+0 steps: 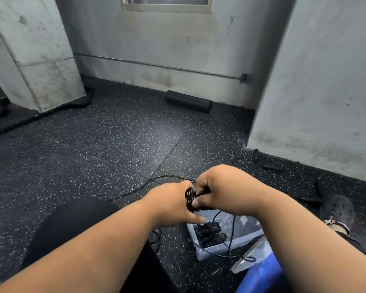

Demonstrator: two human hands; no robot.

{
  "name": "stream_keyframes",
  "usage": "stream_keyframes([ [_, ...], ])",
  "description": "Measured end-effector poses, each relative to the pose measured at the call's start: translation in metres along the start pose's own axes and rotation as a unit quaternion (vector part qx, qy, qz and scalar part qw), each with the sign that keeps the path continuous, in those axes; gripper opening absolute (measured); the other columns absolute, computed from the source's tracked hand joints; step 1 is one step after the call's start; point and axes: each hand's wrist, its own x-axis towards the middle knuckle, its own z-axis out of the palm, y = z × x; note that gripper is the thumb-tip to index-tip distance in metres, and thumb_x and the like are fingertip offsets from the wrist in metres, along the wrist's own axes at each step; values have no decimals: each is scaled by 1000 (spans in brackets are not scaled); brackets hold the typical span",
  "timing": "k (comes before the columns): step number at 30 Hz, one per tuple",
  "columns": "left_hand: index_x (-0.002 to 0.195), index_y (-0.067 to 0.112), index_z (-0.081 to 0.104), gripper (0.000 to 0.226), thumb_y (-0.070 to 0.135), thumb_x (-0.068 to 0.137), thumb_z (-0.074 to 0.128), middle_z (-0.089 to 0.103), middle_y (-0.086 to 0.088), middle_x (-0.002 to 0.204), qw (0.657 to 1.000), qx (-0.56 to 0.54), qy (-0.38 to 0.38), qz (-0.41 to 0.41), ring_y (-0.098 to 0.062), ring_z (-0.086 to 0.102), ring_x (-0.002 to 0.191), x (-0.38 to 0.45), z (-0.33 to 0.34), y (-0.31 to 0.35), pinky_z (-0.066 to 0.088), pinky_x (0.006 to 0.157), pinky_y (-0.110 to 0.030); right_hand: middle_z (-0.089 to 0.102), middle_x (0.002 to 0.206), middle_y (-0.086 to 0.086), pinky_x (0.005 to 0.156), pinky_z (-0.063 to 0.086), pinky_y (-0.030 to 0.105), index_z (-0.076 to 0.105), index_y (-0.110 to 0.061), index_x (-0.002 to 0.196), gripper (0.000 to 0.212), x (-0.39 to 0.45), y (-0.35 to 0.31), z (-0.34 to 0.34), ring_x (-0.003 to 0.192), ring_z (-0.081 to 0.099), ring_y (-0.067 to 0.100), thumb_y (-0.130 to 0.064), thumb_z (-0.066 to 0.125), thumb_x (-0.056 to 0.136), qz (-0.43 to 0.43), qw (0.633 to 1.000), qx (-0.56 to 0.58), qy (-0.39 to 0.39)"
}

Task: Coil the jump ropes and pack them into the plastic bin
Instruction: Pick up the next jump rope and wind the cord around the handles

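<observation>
Jump rope, thin, black, coiled between both hands.

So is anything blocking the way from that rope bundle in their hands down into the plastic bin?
Nothing visible blocks it. The coiled rope, held by the left hand and right hand, hangs just above the open plastic bin, where two coiled bundles already lie, leaving space.

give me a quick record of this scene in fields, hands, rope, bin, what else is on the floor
left hand: holds the coiled rope
right hand: pinches the rope's loose cord by the coil
loose cord: trails over the floor
bin: clear plastic, on the floor, holds two coiled ropes
foam roller: lies by the far wall
spare handles: by the right wall
</observation>
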Motion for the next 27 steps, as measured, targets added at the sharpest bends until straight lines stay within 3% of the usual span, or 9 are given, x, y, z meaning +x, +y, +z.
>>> stream_keyframes([
  [3,129,42,51,84,87,61,72,73,14,113,996,-57,-33,64,-15,69,105,-7,-5,1,56,94,-37,65,65,-8,57,45,29,69,-17,75,31,6,16,0,58,54,5,-40,90,74,33,986,164,12],
  [6,117,42,55,66,78,67,78,72,15,102,989,-98,-23,108,-8,68,94,-13,-12,6,56,89,-36,55,63,-7,55,37,27,64,-13,73,34,8,43,11,59,46,8,-30,93,73,70,944,322,11],
  [11,112,39,57,53,63,74,86,69,15,96,971,-179,-31,154,-3,66,86,-20,-12,13,57,83,-32,57,69,3,50,41,20,60,-12,78,26,1,70,43,57,51,11,-16,85,80,95,799,590,-68],
  [14,113,40,58,44,54,82,86,68,11,96,939,-313,-29,140,-1,62,76,-21,-12,12,54,73,-23,51,69,3,52,28,24,65,-13,88,12,1,76,56,58,41,10,-19,72,79,126,768,625,-58],
  [16,123,36,56,51,57,84,82,68,6,100,926,-361,5,107,-5,62,75,-16,-14,6,56,71,-26,43,62,-2,51,21,26,65,-13,96,24,0,72,62,55,32,10,-35,69,89,142,789,594,-67],
  [18,138,41,45,76,74,77,77,70,5,112,927,-369,44,44,-16,70,87,-9,-14,-3,60,79,-35,42,61,-4,49,25,25,63,-14,90,34,-2,60,69,54,32,11,-43,53,105,140,853,500,-61],
  [20,148,53,34,90,82,73,75,69,4,124,932,-357,67,-8,-19,72,101,-3,-14,-7,55,84,-32,44,60,-10,50,28,26,64,-12,92,37,0,46,75,56,34,10,-39,46,109,142,904,401,-49],
  [24,139,51,47,65,56,84,81,66,16,100,954,-280,102,-33,-4,62,75,5,-17,-10,47,65,-23,63,78,-11,63,44,30,62,-20,105,22,7,27,69,66,52,9,-37,49,107,126,967,218,-39],
  [27,132,45,50,60,45,83,84,67,15,97,965,-253,45,-55,-3,62,76,5,-22,-20,43,63,-22,56,82,-9,60,37,31,53,-27,86,23,5,15,52,78,53,18,-38,50,106,95,991,73,-62],
])
